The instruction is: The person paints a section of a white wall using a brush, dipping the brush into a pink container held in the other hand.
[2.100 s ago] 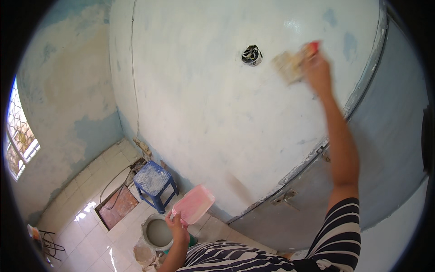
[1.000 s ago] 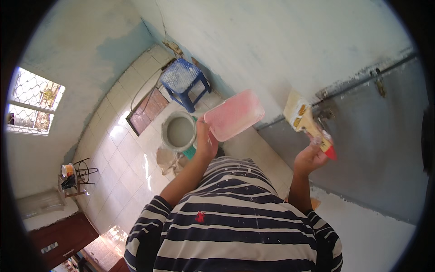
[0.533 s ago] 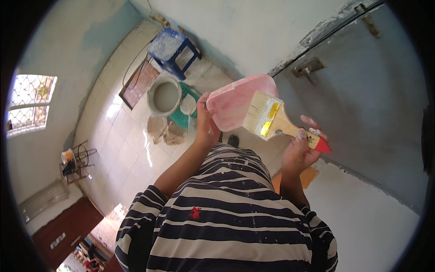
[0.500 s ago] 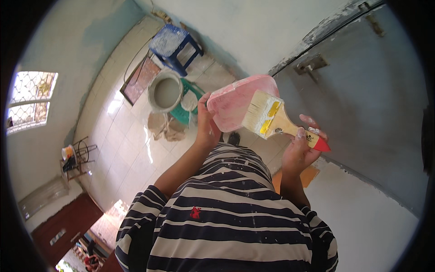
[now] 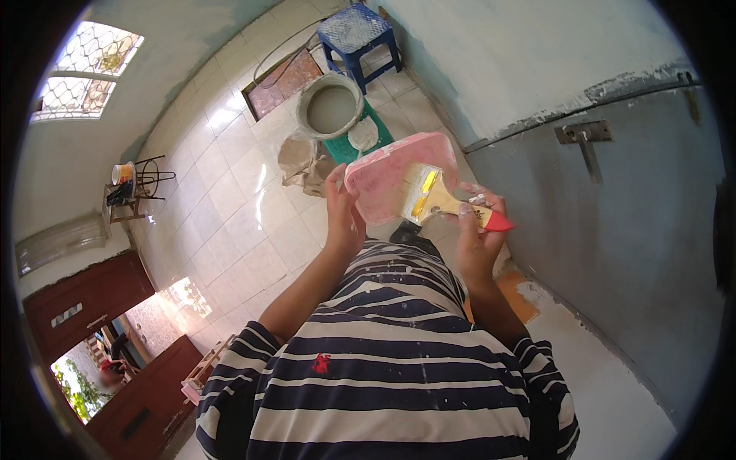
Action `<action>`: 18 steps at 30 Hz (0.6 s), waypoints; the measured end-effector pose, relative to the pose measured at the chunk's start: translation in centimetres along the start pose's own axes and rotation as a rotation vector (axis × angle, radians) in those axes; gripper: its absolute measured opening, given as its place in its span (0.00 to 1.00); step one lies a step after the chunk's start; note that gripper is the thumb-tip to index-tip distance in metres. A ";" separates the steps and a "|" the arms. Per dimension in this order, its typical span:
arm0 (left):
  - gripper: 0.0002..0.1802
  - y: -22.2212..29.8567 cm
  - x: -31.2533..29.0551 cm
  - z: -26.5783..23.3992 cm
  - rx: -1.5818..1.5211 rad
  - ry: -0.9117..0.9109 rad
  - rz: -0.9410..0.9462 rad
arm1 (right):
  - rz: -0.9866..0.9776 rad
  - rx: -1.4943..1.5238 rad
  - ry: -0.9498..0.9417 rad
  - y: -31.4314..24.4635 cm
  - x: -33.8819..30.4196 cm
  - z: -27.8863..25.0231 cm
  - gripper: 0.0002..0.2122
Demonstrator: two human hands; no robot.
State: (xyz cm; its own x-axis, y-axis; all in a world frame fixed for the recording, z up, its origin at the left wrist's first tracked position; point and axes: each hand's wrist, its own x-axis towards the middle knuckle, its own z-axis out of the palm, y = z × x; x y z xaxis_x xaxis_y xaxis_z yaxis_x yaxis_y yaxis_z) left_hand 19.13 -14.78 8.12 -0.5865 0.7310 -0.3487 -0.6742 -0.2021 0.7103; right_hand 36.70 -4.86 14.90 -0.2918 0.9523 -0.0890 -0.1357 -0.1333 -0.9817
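My left hand (image 5: pixel 344 213) grips the left edge of a pink plastic tray (image 5: pixel 373 182), its inside smeared with white. In my right hand (image 5: pixel 481 230) is a wide paintbrush (image 5: pixel 437 201), held by its wooden handle with the red tip pointing right. The brush's pale bristles lie over the tray's right part; whether they touch it I cannot tell. White paint marks show on my right fingers. Beyond the tray stands a bucket (image 5: pixel 331 107) of greyish liquid, beside a green plastic thing (image 5: pixel 377 142) with a white round lump on it.
A paint-spattered blue stool (image 5: pixel 355 34) stands by the far wall. Crumpled brown paper (image 5: pixel 303 162) lies near the bucket. At right is a grey metal door (image 5: pixel 613 199) with a latch (image 5: pixel 584 134). A small stand (image 5: pixel 130 184) with a container is at left, near a brown door (image 5: pixel 88 295).
My view has turned, so the stool and bucket sit further right. The brush has moved left, further over the tray. Both hands keep their holds.
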 end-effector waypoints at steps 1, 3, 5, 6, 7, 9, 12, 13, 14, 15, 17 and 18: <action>0.33 0.6 -0.1 -0.6 -0.006 0.019 0.014 | -0.027 -0.022 -0.040 0.6 -0.3 0.9 0.11; 0.33 1.7 0.1 -2.7 -0.015 0.033 0.073 | -0.057 -0.046 -0.087 1.4 -0.9 3.0 0.11; 0.33 3.5 0.2 -4.8 -0.024 0.047 0.127 | -0.085 -0.097 -0.162 2.0 -1.5 5.4 0.09; 0.32 4.7 0.1 -6.1 -0.030 0.067 0.138 | -0.088 -0.100 -0.168 2.4 -1.9 6.7 0.09; 0.32 6.1 0.2 -7.4 -0.033 0.086 0.152 | -0.092 -0.104 -0.190 2.9 -2.2 8.4 0.09; 0.34 8.6 0.2 -10.9 0.009 0.093 0.154 | -0.102 -0.108 -0.215 3.7 -3.0 12.1 0.09; 0.35 13.0 0.3 -16.9 0.055 0.091 0.152 | -0.082 -0.061 -0.221 5.1 -4.8 18.8 0.07; 0.34 14.7 0.5 -18.6 0.048 0.079 0.151 | -0.189 -0.170 -0.266 6.0 -5.2 20.7 0.06; 0.34 16.5 0.7 -20.3 0.049 0.074 0.156 | -0.297 -0.280 -0.308 6.7 -5.7 22.8 0.05; 0.34 18.4 1.0 -21.9 0.013 0.106 0.140 | -0.329 -0.228 -0.269 7.4 -6.6 25.5 0.04; 0.34 21.2 1.5 -25.3 -0.032 0.166 0.123 | -0.234 -0.166 -0.271 8.2 -7.9 29.9 0.04; 0.34 22.2 2.4 -27.3 -0.021 0.161 0.140 | -0.144 -0.102 -0.258 8.4 -8.3 32.0 0.04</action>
State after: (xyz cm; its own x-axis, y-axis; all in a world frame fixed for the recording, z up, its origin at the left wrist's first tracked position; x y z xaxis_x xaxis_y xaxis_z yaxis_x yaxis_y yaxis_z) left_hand -9.45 -35.32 6.37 -0.7383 0.5816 -0.3416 -0.5892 -0.3097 0.7463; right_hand 7.69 -22.65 12.72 -0.5089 0.8566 0.0852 -0.1010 0.0388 -0.9941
